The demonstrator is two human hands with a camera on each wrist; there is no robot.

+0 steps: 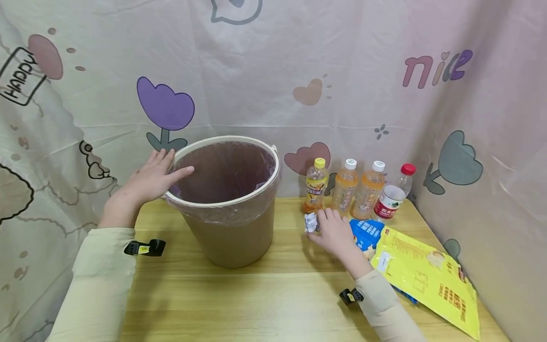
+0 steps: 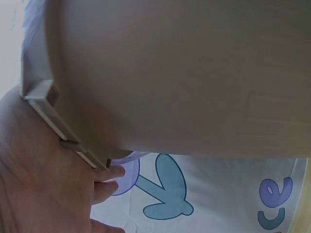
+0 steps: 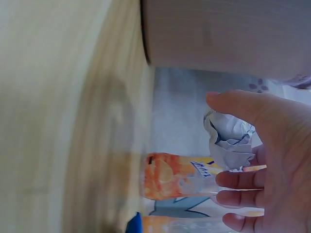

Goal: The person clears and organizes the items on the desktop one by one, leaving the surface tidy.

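A brown trash bin (image 1: 232, 240) with a cream rim and a clear plastic liner stands on the wooden table. My left hand (image 1: 149, 179) rests on the bin's left rim, fingers extended and thumb over the edge. In the left wrist view the same hand (image 2: 53, 170) lies against the outside of the rim. My right hand (image 1: 335, 233) holds a crumpled ball of white paper (image 1: 311, 223) just above the table, right of the bin. The right wrist view shows the paper ball (image 3: 229, 141) between the thumb and curled fingers of my right hand (image 3: 272, 150).
Behind the right hand stand a yellow-capped bottle (image 1: 316, 187), two white-capped orange bottles (image 1: 345, 190) and a red-capped bottle (image 1: 392, 197). A yellow snack bag (image 1: 427, 280) overlaps a blue bag (image 1: 365, 233) at right. A printed curtain (image 1: 256, 85) hangs behind the table.
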